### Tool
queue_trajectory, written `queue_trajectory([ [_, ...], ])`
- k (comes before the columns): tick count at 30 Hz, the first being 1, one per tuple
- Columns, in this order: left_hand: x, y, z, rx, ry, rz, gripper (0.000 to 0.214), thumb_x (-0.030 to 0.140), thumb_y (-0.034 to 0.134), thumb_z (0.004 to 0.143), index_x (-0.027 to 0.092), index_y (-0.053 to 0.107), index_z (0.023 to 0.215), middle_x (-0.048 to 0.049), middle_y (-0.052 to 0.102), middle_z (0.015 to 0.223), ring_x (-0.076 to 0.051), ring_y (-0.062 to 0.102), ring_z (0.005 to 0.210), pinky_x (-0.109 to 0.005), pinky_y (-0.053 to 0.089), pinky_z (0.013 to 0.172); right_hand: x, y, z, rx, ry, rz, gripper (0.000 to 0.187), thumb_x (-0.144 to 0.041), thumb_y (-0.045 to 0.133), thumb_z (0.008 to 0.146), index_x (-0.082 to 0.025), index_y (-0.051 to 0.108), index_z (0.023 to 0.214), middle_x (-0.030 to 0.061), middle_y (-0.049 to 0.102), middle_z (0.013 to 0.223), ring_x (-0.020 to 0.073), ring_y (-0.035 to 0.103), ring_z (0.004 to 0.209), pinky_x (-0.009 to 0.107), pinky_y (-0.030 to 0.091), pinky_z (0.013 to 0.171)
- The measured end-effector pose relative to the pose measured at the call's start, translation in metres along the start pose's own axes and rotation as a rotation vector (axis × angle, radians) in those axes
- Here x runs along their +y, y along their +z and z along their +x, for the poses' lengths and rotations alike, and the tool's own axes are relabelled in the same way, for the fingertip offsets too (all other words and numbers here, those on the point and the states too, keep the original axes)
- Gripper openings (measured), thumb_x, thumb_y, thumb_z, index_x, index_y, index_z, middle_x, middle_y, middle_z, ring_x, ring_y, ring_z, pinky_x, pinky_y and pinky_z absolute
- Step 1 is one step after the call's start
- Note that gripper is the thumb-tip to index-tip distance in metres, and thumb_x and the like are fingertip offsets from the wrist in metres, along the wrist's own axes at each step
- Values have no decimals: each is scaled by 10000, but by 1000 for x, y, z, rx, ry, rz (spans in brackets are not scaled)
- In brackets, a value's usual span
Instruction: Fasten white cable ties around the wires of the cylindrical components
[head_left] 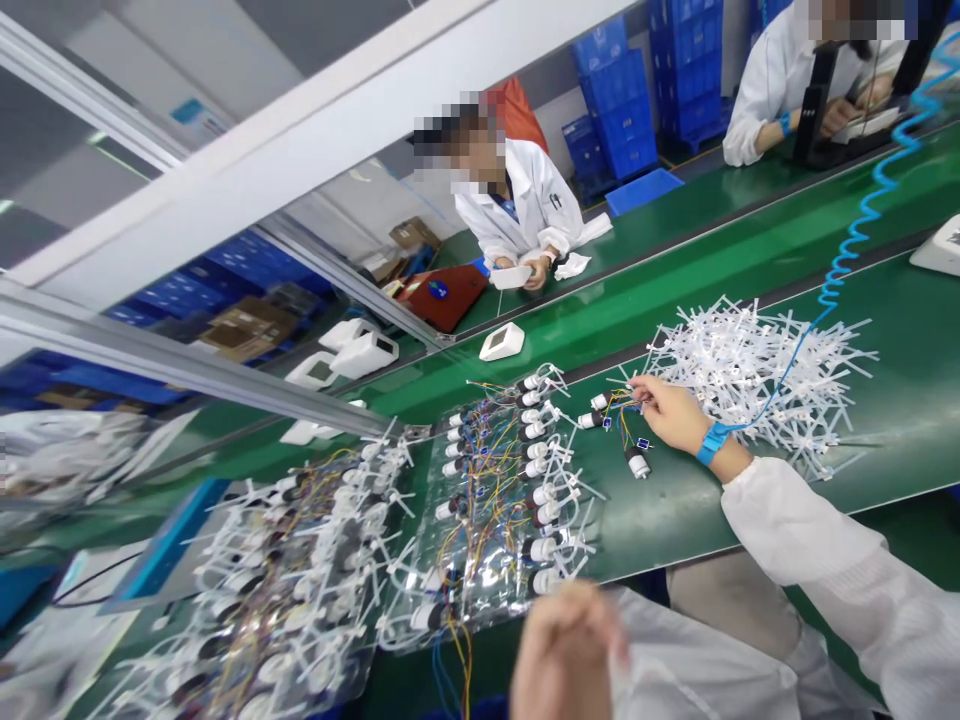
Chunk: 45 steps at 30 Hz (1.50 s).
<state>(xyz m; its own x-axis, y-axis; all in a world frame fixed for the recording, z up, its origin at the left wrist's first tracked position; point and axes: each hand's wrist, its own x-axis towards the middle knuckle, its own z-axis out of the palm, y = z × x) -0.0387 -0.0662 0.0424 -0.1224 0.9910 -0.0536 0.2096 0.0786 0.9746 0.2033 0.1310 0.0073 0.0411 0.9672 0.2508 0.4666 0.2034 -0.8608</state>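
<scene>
My right hand (pixel 670 412), with a blue wrist strap (pixel 711 443), reaches onto the green belt (pixel 675 510). Its fingers pinch the coloured wires (pixel 619 403) of small white-and-black cylinder parts (pixel 590 419) lying there. Another such part (pixel 637 462) lies just below the hand. My left hand (pixel 564 652) hangs blurred at the bottom edge, near a clear tray (pixel 495 500) filled with rows of the same wired parts. Its fingers look curled, but the blur hides whether they hold anything.
A heap of white plastic tube pieces (pixel 757 375) lies behind my right hand, crossed by a blue coiled cord (pixel 870 200). More trays of parts (pixel 277 590) sit lower left. White housings (pixel 501 342) ride the far belt. Two people in white coats work across the line.
</scene>
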Motion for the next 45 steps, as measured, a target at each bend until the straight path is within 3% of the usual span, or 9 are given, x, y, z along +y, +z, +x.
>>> queue_trajectory([
  [3, -9, 34, 13, -23, 85, -52, 379, 537, 682, 1059, 261, 736, 1313, -165, 690, 1449, -328, 722, 1283, -470, 660, 1022, 0, 3, -2, -52, -97, -124, 548, -35, 691, 871, -225, 695, 1385, 113, 769, 1250, 304, 692, 1211, 475, 535, 1119],
  [6, -15, 67, 42, -52, 196, 26, 432, 460, 660, 1073, 276, 657, 1464, -158, 566, 1643, -337, 528, 1564, -519, 498, 1271, -1, 3, -1, -84, -139, -190, 480, -37, 706, 880, -208, 736, 1327, 117, 767, 1188, 320, 677, 1183, 493, 523, 1108],
  [10, -16, 86, 85, -54, 217, 127, 665, 385, 679, 1045, 247, 458, 1657, -181, 432, 1763, -336, 434, 1638, -549, 385, 1349, -5, -1, 0, -65, -117, -123, 308, -51, 673, 936, -218, 796, 1164, 82, 781, 1048, 279, 706, 1054, 440, 553, 1021],
  [14, -15, 90, 112, -87, 154, 92, 692, 344, 650, 1044, 212, 403, 1677, -208, 575, 1638, -305, 669, 1378, -503, 552, 1162, -11, -5, -2, -55, -86, 41, 274, -111, 688, 956, -245, 809, 1163, 49, 797, 1039, 231, 732, 958, 374, 582, 917],
  [20, -20, 95, 113, -76, 183, 108, 677, 318, 735, 979, 232, 509, 1611, -117, 755, 1254, -255, 709, 1096, -422, 544, 1049, -14, -8, -2, -22, -23, 91, 189, -241, 692, 992, -258, 832, 1119, 44, 839, 1034, 230, 760, 916, 372, 592, 882],
  [26, -18, 90, 109, -52, 144, 3, 433, 408, 668, 1049, 204, 624, 1427, -1, 665, 896, -178, 629, 803, -302, 511, 826, -9, -8, 0, 39, -5, 95, 189, -278, 658, 1014, -253, 818, 1112, 68, 840, 1105, 258, 778, 1004, 409, 604, 948],
  [36, -17, 85, 107, 71, 103, -203, 303, 466, 694, 1031, 220, 636, 1199, 22, 603, 844, -144, 631, 727, -254, 523, 716, -14, -10, 2, 161, 33, 205, 202, -314, 640, 1011, -233, 771, 1142, 70, 801, 1035, 237, 763, 911, 396, 632, 901],
  [41, -15, 85, 110, 8, 37, -151, 472, 505, 685, 1028, 197, 652, 1384, 52, 571, 765, -120, 562, 584, -234, 466, 584, -18, -12, 2, 196, 98, 337, 265, -441, 660, 1019, -236, 739, 1166, 49, 750, 936, 208, 719, 778, 324, 595, 668],
  [45, -14, 83, 111, -59, 4, -44, 555, 527, 669, 1029, 162, 697, 1447, 45, 596, 669, -141, 566, 577, -249, 456, 590, -23, -15, 2, 196, 92, 426, 258, -484, 703, 1009, -234, 706, 1072, 7, 700, 803, 172, 659, 647, 313, 574, 624],
])
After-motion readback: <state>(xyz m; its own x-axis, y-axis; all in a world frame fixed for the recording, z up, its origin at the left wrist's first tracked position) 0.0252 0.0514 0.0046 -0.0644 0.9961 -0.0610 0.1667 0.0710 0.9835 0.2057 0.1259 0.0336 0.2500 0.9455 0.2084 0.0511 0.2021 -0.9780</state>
